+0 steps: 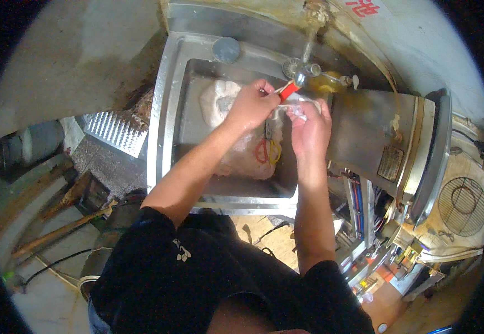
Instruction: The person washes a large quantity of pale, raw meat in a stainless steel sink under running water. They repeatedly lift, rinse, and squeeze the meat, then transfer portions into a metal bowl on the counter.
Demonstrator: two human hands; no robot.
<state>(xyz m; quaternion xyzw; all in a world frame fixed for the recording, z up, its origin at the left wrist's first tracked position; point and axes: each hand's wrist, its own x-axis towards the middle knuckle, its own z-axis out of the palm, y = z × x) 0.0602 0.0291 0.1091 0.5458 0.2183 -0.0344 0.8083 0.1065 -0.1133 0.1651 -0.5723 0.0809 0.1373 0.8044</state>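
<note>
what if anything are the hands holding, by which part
The left hand seems to grip a narrow red object by its lower end; the right hand seems to hold something whitish, but by which part cannot be told.

The held strip (289,92) is red, scissor handles (270,148) red and yellow, the shirt (236,270) black with white motif (183,251)

left forearm (193,171) slanting inward, left hand (253,104) curled, right forearm (314,206) straight ahead, right hand (312,131) curled near the left

Black short-sleeved shirt (214,273), small pale petal-shaped emblem (183,251) on its left side, bare forearms (197,171), ringless hands (251,107)
</note>
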